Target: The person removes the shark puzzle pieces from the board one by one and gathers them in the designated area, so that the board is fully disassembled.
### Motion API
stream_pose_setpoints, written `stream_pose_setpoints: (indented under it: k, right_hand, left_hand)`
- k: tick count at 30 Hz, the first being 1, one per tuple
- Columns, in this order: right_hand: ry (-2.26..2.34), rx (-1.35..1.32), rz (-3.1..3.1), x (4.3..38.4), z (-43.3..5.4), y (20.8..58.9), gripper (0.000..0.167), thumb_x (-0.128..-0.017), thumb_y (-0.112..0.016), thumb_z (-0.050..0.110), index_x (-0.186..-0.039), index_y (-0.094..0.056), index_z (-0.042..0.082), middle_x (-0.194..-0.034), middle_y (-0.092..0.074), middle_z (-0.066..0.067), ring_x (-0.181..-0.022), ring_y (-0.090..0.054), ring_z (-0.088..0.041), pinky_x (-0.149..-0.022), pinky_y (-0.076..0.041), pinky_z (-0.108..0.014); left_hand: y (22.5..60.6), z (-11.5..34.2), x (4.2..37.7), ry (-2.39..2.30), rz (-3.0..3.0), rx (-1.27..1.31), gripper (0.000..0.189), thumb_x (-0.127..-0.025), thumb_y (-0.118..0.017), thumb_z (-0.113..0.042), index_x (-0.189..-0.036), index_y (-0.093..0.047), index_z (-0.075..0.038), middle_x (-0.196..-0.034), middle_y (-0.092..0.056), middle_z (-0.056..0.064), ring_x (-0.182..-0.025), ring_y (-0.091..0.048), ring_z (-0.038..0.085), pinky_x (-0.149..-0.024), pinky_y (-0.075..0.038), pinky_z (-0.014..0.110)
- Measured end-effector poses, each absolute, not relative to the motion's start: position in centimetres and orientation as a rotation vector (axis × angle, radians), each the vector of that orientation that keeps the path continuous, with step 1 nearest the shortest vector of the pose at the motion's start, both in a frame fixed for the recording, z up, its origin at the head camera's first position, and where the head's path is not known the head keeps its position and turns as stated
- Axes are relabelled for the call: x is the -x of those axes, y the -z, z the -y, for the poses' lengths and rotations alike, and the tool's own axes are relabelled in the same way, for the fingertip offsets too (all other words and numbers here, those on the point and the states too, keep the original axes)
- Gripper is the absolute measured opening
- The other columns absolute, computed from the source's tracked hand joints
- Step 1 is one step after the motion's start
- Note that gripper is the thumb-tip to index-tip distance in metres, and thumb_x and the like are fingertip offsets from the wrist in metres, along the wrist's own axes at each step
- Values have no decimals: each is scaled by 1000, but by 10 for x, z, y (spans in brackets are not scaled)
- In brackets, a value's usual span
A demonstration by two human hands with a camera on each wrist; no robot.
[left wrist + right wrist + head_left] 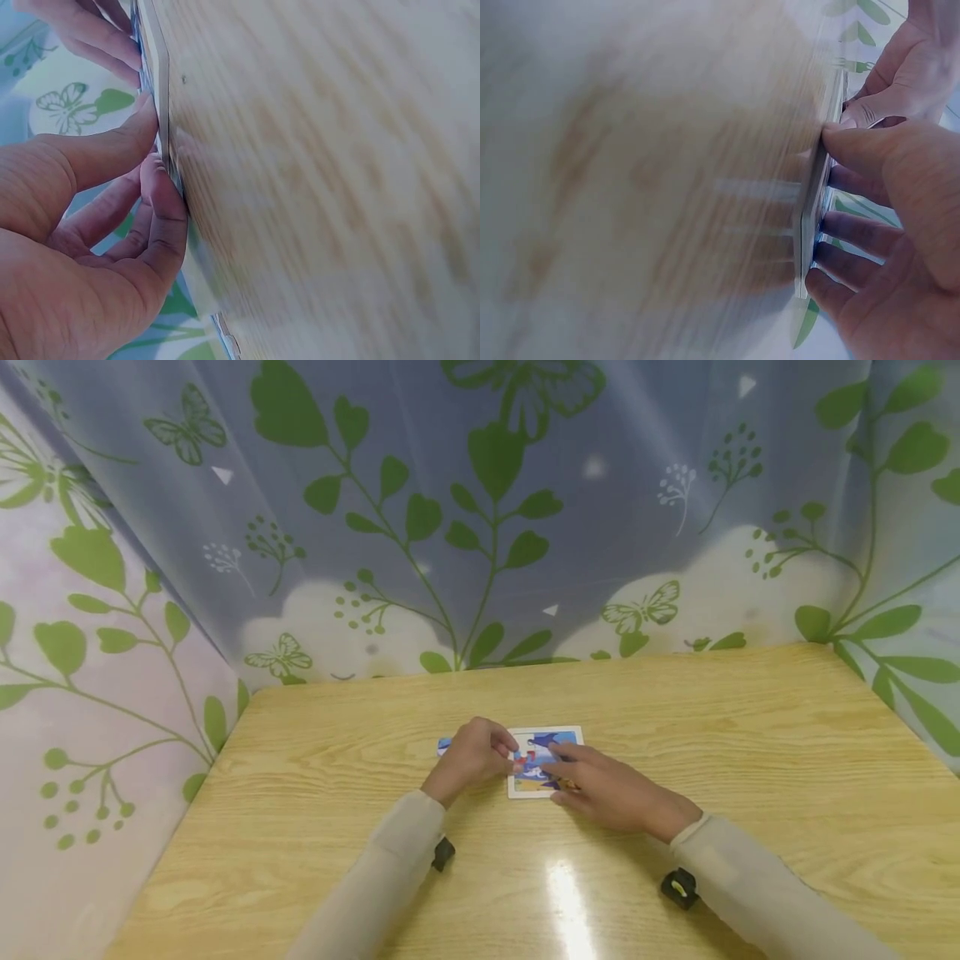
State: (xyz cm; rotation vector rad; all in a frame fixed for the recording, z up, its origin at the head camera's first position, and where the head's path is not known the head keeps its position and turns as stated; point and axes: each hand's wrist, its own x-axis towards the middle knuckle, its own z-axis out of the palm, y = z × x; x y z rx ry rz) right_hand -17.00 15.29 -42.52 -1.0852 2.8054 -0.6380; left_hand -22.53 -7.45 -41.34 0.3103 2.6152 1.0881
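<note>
A small jigsaw puzzle (pixel 547 783) in a white-bordered tray lies on the table, with blue, red and yellow picture parts. My left hand (pixel 476 753) is at its left side, fingers curled at the border and thumb over the picture. In the left wrist view the thumb and a bent finger of that left hand (pixel 112 225) meet at the tray's edge (pixel 163 75). My right hand (pixel 611 785) lies over the right part of the puzzle, its fingers spread and fairly straight. The right wrist view shows its fingertips (pixel 832 251) touching the tray's side and top.
A loose blue and white puzzle piece (pixel 444 746) lies left of the tray, partly behind the left hand. The wooden table (pixel 712 718) meets a patterned curtain (pixel 420 552) at the back. Dark wrist devices (pixel 680 888) sit under both sleeves.
</note>
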Motion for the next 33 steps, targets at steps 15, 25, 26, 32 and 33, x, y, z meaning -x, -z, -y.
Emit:
stream_pose_setpoints:
  k: [15, 25, 26, 32, 33]
  right_hand:
    - [622, 1086, -2796, 170, -153, 425, 42, -101, -64, 18, -137, -59, -3, -148, -45, -30, -136, -44, -45, -106, -43, -55]
    - [636, 1079, -2787, 171, -153, 425, 42, -102, -63, 19, -138, -59, -3, -149, -44, -30, -138, -42, -44, -108, -41, -55]
    - [637, 1078, -2786, 171, -153, 425, 42, -102, -63, 19, -138, -59, -3, -149, -44, -30, -138, -43, -44, -108, -41, -55]
    - [640, 1070, -2779, 171, -153, 424, 42, -103, -62, 19, -138, -58, -2, -149, -44, -29, -138, -42, -44, -109, -40, -56]
    - [639, 1066, -2778, 171, -153, 424, 42, -103, -62, 19, -138, -58, -2, -150, -44, -29, -139, -42, -44, -109, -39, -56]
  left_hand:
    - [415, 73, 223, -1095, -2703, -364, 22, -76, -90, -10, -93, -76, -6, -86, -69, 2, -81, -63, 16, -75, -55, 32]
    - [418, 75, 224, -1184, -2740, -347, 6, -85, -82, -11, -87, -78, -6, -81, -73, -1, -76, -66, 13, -72, -55, 31]
    - [418, 75, 223, -1193, -2738, -346, 5, -86, -81, -9, -87, -78, -6, -80, -73, -1, -75, -66, 12, -72, -55, 30]
    - [416, 76, 220, -1264, -2692, -312, 4, -90, -77, -8, -88, -79, -4, -77, -72, 0, -71, -66, 14, -66, -54, 29]
    - [415, 76, 219, -1278, -2683, -301, 4, -90, -77, -8, -88, -79, -5, -78, -72, 0, -72, -66, 14, -66, -54, 29]
